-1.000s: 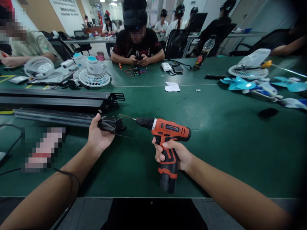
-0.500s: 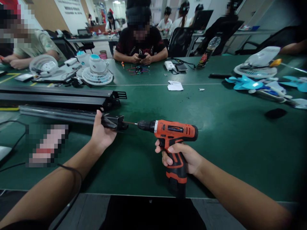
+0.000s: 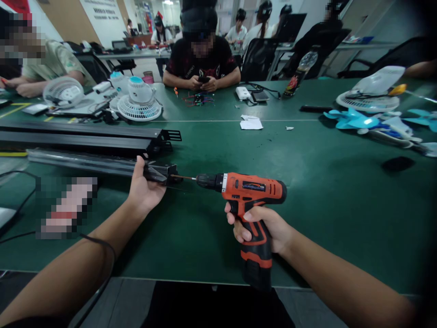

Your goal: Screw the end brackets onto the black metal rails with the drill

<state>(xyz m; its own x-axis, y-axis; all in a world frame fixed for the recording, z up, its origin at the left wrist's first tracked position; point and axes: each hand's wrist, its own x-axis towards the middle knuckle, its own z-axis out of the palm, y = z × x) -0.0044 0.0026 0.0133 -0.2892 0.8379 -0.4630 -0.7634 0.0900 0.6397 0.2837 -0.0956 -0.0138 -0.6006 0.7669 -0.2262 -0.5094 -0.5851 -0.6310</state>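
My right hand is wrapped round the grip of an orange and black cordless drill, with a finger at its trigger. A long thin bit points left from the chuck. Its tip meets the end of a black metal rail in clear plastic film; whether it sits in a hole or screw I cannot make out. My left hand holds that rail close to the end, thumb on top and fingers underneath.
More black rails lie behind the held one. White fan parts stand at the back left, blue fan blades at the right. A blurred-out flat object and a cable are near my left arm. A person sits opposite.
My right hand and the drill have shifted slightly right and down, the drill tilting a little. The left hand keeps its hold on the rail.
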